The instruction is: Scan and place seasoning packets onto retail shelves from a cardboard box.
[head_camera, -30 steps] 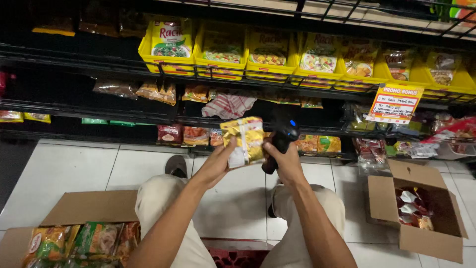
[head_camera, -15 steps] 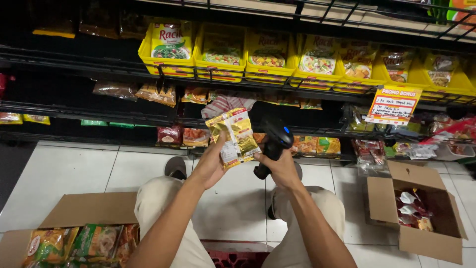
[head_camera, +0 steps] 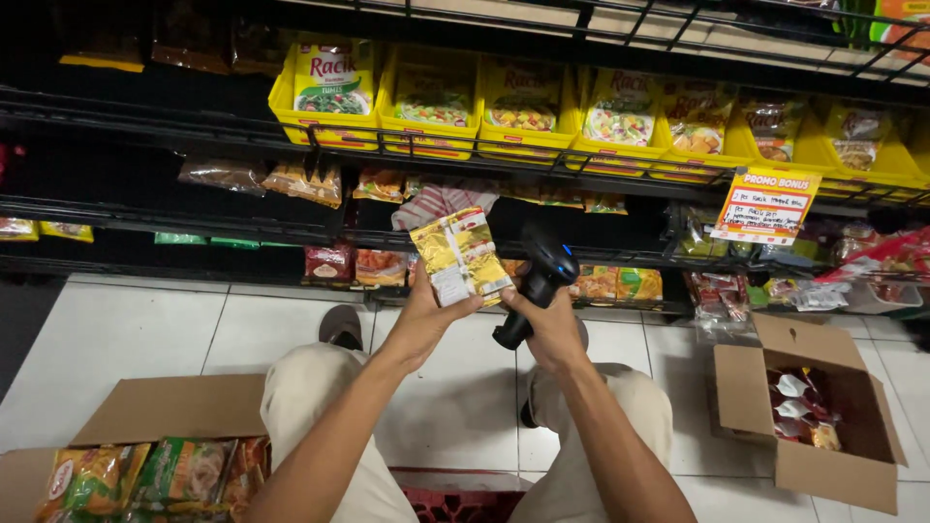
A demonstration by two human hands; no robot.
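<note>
Two hands are up in front of the shelves: my left hand [head_camera: 426, 315] is closed round the lower edge of a flat yellow foil packet [head_camera: 460, 256], held tilted above my knees. My right hand [head_camera: 550, 324] is wrapped tight on a black handheld scanner [head_camera: 538, 281], its head just beside the packet. Open cardboard boxes [head_camera: 823, 407] sit on the white tiled floor [head_camera: 145, 329].

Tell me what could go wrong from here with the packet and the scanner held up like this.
The left hand pinches the yellow packet only at its lower edge, so it could slip and drop onto the tiled floor. The packet is tilted and its foil looks shiny, so the black handheld scanner in the right hand may misread. The open cardboard box sits close by the right knee and could be knocked when rising.
</note>
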